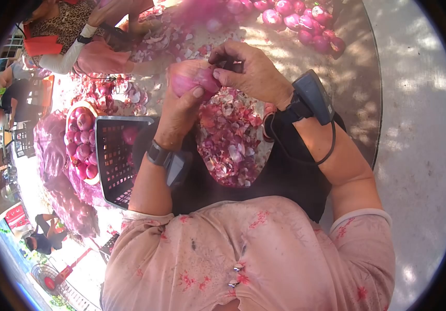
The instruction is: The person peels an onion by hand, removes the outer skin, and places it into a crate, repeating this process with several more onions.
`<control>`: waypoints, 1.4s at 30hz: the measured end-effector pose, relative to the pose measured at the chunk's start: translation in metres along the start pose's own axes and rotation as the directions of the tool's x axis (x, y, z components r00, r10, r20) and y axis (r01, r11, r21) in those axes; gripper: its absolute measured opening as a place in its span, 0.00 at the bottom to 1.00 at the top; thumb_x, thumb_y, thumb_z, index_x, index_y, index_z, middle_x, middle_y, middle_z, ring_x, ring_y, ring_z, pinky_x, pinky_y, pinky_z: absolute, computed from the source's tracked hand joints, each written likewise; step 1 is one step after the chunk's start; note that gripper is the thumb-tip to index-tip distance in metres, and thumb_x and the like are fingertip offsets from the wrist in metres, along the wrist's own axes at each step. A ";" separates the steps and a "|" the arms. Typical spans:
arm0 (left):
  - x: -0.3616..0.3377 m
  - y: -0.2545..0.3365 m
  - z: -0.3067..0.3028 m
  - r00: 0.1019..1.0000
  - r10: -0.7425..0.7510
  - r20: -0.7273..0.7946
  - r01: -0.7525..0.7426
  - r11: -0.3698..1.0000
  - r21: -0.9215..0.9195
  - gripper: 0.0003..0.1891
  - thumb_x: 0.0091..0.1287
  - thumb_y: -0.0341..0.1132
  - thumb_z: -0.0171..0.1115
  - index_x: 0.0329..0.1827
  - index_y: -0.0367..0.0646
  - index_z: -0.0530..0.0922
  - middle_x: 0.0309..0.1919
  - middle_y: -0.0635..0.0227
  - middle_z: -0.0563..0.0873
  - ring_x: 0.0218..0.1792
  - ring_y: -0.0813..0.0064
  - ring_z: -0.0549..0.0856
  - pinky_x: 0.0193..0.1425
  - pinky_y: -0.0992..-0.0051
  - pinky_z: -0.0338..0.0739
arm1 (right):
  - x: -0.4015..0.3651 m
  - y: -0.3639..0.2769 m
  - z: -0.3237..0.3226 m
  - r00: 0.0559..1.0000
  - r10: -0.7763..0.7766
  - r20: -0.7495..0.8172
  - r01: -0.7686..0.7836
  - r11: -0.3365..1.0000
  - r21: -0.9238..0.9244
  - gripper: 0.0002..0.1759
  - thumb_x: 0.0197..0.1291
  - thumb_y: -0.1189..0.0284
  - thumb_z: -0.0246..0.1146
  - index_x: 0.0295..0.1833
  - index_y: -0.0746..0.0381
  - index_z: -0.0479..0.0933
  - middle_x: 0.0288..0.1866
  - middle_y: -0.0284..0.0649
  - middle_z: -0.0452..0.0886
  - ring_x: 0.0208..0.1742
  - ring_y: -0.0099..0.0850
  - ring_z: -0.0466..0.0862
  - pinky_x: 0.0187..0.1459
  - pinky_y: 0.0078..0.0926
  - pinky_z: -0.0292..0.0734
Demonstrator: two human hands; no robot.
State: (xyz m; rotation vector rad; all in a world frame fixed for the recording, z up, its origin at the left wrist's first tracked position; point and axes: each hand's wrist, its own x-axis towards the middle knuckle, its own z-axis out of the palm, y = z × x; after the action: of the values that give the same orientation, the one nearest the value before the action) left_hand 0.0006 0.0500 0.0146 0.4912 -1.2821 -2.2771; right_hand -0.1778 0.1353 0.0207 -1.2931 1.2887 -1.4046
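Note:
My left hand (181, 106) grips a red onion (191, 78) from below, thumb pressed against its side. My right hand (251, 70) sits on top of the onion, fingers pinched at its skin and closed around a small dark tool that is mostly hidden. Below both hands a heap of red onion peels (230, 137) lies in my dark lap. Each wrist carries a strapped dark device.
A black plastic crate (111, 155) stands at my left, next to a bowl of peeled onions (80, 140). Whole red onions (300, 18) lie on the round mat ahead. Another person in a leopard top (77, 31) works opposite. Pale ground (420, 103) lies right.

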 end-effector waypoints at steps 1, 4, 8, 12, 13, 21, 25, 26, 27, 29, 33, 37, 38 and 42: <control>0.001 -0.002 -0.003 1.000 0.015 0.018 -0.015 0.999 0.040 0.37 0.54 0.42 0.73 0.64 0.41 0.64 0.54 0.64 0.75 0.56 0.70 0.77 0.61 0.70 0.74 | 0.000 0.000 0.000 1.000 0.002 0.000 -0.002 1.000 0.001 0.18 0.61 0.74 0.65 0.54 0.66 0.72 0.48 0.34 0.77 0.47 0.21 0.77 0.50 0.22 0.77; 0.002 -0.003 -0.004 0.999 0.025 0.033 -0.028 0.996 0.087 0.37 0.54 0.40 0.74 0.63 0.40 0.65 0.54 0.64 0.75 0.56 0.70 0.77 0.62 0.70 0.73 | 0.000 0.002 -0.001 0.999 0.048 0.022 -0.048 0.999 0.013 0.20 0.58 0.71 0.69 0.53 0.66 0.72 0.45 0.33 0.76 0.45 0.21 0.77 0.50 0.21 0.76; 0.002 -0.006 -0.007 0.999 0.033 0.017 -0.035 0.992 0.120 0.36 0.53 0.40 0.74 0.63 0.39 0.65 0.54 0.64 0.75 0.56 0.70 0.77 0.63 0.70 0.72 | 0.001 0.002 0.000 0.999 0.029 0.026 -0.026 0.997 -0.078 0.18 0.56 0.75 0.67 0.51 0.67 0.73 0.42 0.33 0.76 0.42 0.21 0.77 0.47 0.21 0.76; 0.000 -0.004 -0.004 1.000 0.026 0.012 -0.028 0.990 0.139 0.37 0.53 0.41 0.74 0.63 0.39 0.65 0.54 0.64 0.75 0.56 0.70 0.77 0.62 0.70 0.72 | 0.000 -0.004 0.004 0.997 0.072 -0.022 -0.075 0.984 -0.163 0.15 0.54 0.81 0.61 0.49 0.68 0.75 0.39 0.33 0.78 0.37 0.20 0.77 0.43 0.19 0.77; 0.000 -0.005 -0.002 0.999 0.046 0.015 -0.047 0.992 0.117 0.34 0.54 0.41 0.74 0.61 0.37 0.68 0.51 0.64 0.78 0.54 0.71 0.78 0.61 0.70 0.72 | 0.000 -0.004 0.004 0.997 0.071 -0.022 -0.074 0.984 -0.161 0.15 0.54 0.81 0.61 0.49 0.68 0.75 0.39 0.33 0.78 0.37 0.20 0.77 0.43 0.19 0.77; 0.001 0.000 0.004 0.998 0.053 0.027 -0.054 0.998 0.017 0.32 0.55 0.43 0.73 0.59 0.36 0.70 0.49 0.64 0.80 0.51 0.73 0.79 0.59 0.72 0.73 | 0.003 -0.002 0.003 0.976 -0.174 -0.129 0.156 0.978 -0.141 0.11 0.54 0.80 0.61 0.44 0.68 0.78 0.35 0.42 0.82 0.35 0.26 0.82 0.42 0.24 0.79; 0.000 0.000 0.003 0.998 0.063 -0.019 -0.063 0.997 0.041 0.32 0.56 0.43 0.72 0.59 0.36 0.70 0.49 0.64 0.79 0.51 0.73 0.79 0.59 0.73 0.73 | 0.000 -0.003 0.002 0.997 -0.058 -0.042 0.056 0.998 -0.039 0.09 0.63 0.77 0.62 0.48 0.66 0.77 0.43 0.35 0.80 0.43 0.21 0.79 0.46 0.21 0.78; 0.000 0.001 0.004 0.997 0.069 -0.040 -0.067 0.996 0.056 0.32 0.56 0.42 0.72 0.59 0.36 0.69 0.50 0.63 0.79 0.52 0.73 0.79 0.59 0.72 0.73 | 0.001 -0.001 0.002 0.997 -0.063 -0.048 0.059 0.996 -0.072 0.09 0.63 0.75 0.63 0.48 0.66 0.77 0.42 0.34 0.80 0.42 0.21 0.79 0.45 0.21 0.77; 0.000 0.001 0.004 0.997 0.069 -0.042 -0.066 0.996 0.056 0.32 0.56 0.42 0.72 0.59 0.36 0.69 0.50 0.63 0.79 0.52 0.73 0.79 0.59 0.72 0.73 | 0.001 0.001 0.002 0.996 -0.069 -0.052 0.063 0.993 -0.104 0.10 0.64 0.73 0.64 0.47 0.66 0.77 0.42 0.33 0.79 0.41 0.20 0.78 0.45 0.21 0.77; 0.001 0.001 0.005 0.995 0.097 -0.030 -0.095 0.993 0.076 0.32 0.56 0.41 0.71 0.60 0.36 0.69 0.51 0.62 0.79 0.53 0.71 0.79 0.60 0.71 0.73 | 0.001 0.003 0.004 0.993 -0.084 -0.079 0.073 0.988 -0.133 0.09 0.63 0.73 0.64 0.46 0.66 0.76 0.40 0.33 0.79 0.40 0.20 0.78 0.44 0.21 0.76; 0.002 -0.003 0.000 0.991 0.131 -0.026 -0.129 0.988 0.084 0.32 0.57 0.41 0.71 0.60 0.36 0.69 0.52 0.61 0.79 0.54 0.71 0.78 0.61 0.70 0.73 | 0.002 -0.002 0.004 0.977 -0.194 -0.086 0.156 0.931 -0.329 0.09 0.62 0.74 0.64 0.44 0.67 0.75 0.34 0.36 0.78 0.37 0.23 0.78 0.40 0.24 0.75; 0.002 -0.003 -0.002 0.989 0.147 0.005 -0.147 0.988 0.036 0.31 0.58 0.42 0.71 0.60 0.36 0.68 0.53 0.60 0.78 0.55 0.69 0.78 0.62 0.69 0.73 | 0.003 -0.001 0.008 0.951 -0.283 -0.124 0.218 0.899 -0.379 0.08 0.62 0.74 0.63 0.42 0.67 0.74 0.32 0.40 0.78 0.36 0.27 0.78 0.38 0.27 0.74; 0.002 -0.003 -0.002 0.988 0.155 -0.005 -0.155 0.988 0.027 0.31 0.59 0.42 0.70 0.60 0.36 0.67 0.53 0.59 0.78 0.55 0.69 0.78 0.62 0.68 0.73 | 0.003 -0.004 0.008 0.956 -0.260 -0.136 0.192 0.906 -0.377 0.08 0.63 0.74 0.63 0.43 0.67 0.73 0.32 0.41 0.78 0.35 0.28 0.79 0.38 0.27 0.75; 0.001 -0.004 -0.005 0.986 0.167 0.006 -0.167 0.986 0.008 0.30 0.61 0.42 0.69 0.60 0.38 0.67 0.53 0.58 0.78 0.55 0.67 0.78 0.62 0.67 0.73 | 0.003 -0.002 0.006 0.960 -0.222 -0.171 0.135 0.902 -0.410 0.08 0.63 0.74 0.61 0.43 0.67 0.73 0.33 0.44 0.80 0.34 0.32 0.80 0.39 0.28 0.75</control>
State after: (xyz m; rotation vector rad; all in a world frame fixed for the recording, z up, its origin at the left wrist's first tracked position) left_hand 0.0020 0.0478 0.0087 0.3659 -1.2860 -2.1367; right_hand -0.1721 0.1313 0.0225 -1.5954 1.7020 -1.4930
